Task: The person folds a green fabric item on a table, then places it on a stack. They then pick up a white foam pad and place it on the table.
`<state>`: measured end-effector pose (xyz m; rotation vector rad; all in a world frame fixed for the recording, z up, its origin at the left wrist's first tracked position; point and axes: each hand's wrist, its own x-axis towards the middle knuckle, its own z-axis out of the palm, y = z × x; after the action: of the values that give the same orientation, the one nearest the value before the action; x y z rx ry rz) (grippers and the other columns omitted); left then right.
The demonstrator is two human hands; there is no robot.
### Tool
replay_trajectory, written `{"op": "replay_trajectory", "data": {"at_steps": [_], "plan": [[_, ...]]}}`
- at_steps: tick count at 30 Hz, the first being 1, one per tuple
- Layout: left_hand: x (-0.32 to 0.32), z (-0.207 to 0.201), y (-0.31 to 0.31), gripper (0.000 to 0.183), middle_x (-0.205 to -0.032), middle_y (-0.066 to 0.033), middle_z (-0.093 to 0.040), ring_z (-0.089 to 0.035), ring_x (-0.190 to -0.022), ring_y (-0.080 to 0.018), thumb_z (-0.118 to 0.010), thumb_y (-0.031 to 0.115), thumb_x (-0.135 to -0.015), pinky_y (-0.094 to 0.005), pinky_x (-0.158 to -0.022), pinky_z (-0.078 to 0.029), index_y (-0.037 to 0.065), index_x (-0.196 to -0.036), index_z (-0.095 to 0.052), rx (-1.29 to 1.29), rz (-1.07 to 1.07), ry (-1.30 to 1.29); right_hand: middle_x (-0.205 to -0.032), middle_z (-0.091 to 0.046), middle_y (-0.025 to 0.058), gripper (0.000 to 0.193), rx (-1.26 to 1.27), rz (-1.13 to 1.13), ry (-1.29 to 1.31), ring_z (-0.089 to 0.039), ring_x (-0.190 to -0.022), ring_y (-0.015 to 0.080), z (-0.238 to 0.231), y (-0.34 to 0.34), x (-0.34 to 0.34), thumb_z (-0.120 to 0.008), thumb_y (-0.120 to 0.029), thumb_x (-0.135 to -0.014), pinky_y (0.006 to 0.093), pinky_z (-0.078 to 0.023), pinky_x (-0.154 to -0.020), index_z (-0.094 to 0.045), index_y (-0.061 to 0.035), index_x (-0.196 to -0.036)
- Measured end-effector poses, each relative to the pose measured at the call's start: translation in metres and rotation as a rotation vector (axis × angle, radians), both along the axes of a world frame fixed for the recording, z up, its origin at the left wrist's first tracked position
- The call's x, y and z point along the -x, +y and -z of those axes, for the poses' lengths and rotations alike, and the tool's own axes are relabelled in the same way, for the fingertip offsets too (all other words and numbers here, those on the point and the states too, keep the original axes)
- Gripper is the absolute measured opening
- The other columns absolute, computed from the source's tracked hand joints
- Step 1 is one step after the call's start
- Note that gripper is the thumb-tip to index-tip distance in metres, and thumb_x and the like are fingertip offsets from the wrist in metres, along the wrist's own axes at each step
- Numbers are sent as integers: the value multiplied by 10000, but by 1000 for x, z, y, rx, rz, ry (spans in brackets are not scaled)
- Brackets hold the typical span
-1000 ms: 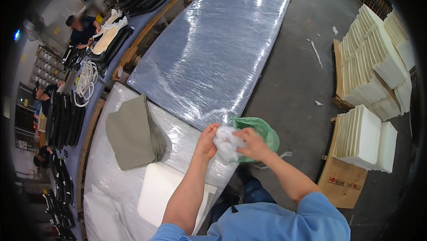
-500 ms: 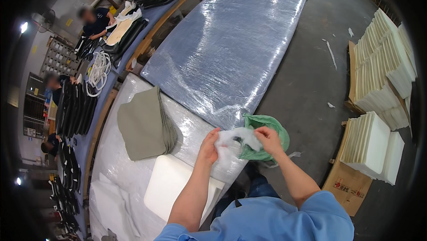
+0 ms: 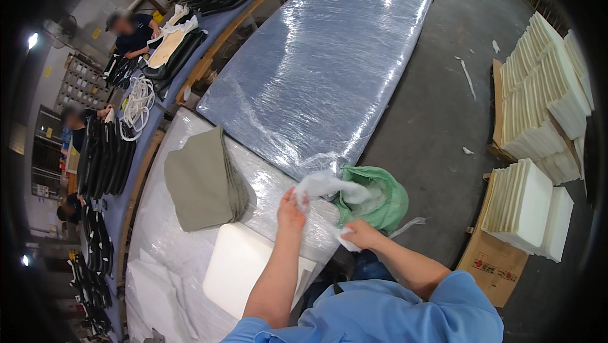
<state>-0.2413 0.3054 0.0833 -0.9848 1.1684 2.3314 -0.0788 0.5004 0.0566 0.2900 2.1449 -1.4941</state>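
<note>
Surface: a long worktable (image 3: 158, 241) wrapped in clear plastic film, running from 7 o'clock up toward 12; beyond it a large blue slab (image 3: 323, 70) under shiny film, stretching to 1 o'clock
Room: grey concrete floor (image 3: 437, 108) at 2 o'clock; stacks of pale foam panels (image 3: 544, 96) on a pallet at 3 o'clock, a further stack (image 3: 525, 207) on a cardboard box at 4 o'clock; dark moulded parts (image 3: 104, 159) lined along a blue bench at 9 o'clock, where other people work
On the table: a pile of olive-grey fabric pieces (image 3: 202, 181) at 9 o'clock from the hands; a white foam cushion (image 3: 237, 267) just beside the left forearm, at 7 o'clock
Thing in hand: a piece of thin white plastic film (image 3: 323, 186), stretched between the two hands over the table's near edge
Left hand (image 3: 291, 210): fingers pinched on the film's upper end, at 12 o'clock from the knuckles
Right hand (image 3: 361, 234): clenched round the film's lower end, a white wad showing at 9 o'clock from the fist
Green bag (image 3: 380, 200): open-mouthed, just behind the film, at 1 o'clock from the right hand
Hard to make out: where the film ends against the wrapped table; the right fingertips, buried in the wad; the cushion's near corner, hidden by the left arm
</note>
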Motion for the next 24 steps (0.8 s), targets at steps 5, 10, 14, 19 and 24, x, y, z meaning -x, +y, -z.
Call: {"op": "replay_trajectory", "data": {"at_steps": [5,10,14,19,24], "plan": [[7,-24,-51,336,-1286,-189,-584,-634,-1033,-326,-477,21,-1022,-493,-915,-575,67,-1352,-525,53,14,-2,-1181,-681,261,432,-429,202,43,-654,-1089,424,-6,60,-4,-737,-177,-867,482,-515,-937,-658,-22,-1262],[-24,-51,-93,353,-1162,-164,-631,-648,-980,-305,-500,5,-870,-445,-885,-572,14,-1200,-627,138,205,95,-1489,-478,207,598,-563,205,221,-454,-1377,419,-22,74,43,-728,-117,-834,509,-425,-1090,-558,-78,-1406],[-57,-65,-127,347,-980,-107,-675,-652,-914,-226,-490,-59,-769,-338,-842,-552,2,-1041,-696,272,317,137,-1624,-299,185,786,-707,2,193,-290,-1508,399,-29,61,67,-748,-132,-815,565,-330,-1167,-439,-163,-1537],[-92,-78,-143,376,-988,-86,-691,-643,-894,-181,-497,-73,-750,-278,-825,-517,-8,-1039,-729,443,497,152,-1635,-290,173,705,-545,-281,216,-278,-1514,400,-24,5,75,-723,-110,-814,573,-296,-1192,-528,-245,-1478],[-97,-100,-159,475,-1144,-144,-687,-647,-1049,-237,-565,-3,-815,-315,-936,-504,9,-1281,-658,579,795,139,-1435,-518,124,405,-533,-232,358,-474,-1346,357,1,-5,78,-664,-68,-810,560,-389,-1097,-675,-166,-1203]]}}
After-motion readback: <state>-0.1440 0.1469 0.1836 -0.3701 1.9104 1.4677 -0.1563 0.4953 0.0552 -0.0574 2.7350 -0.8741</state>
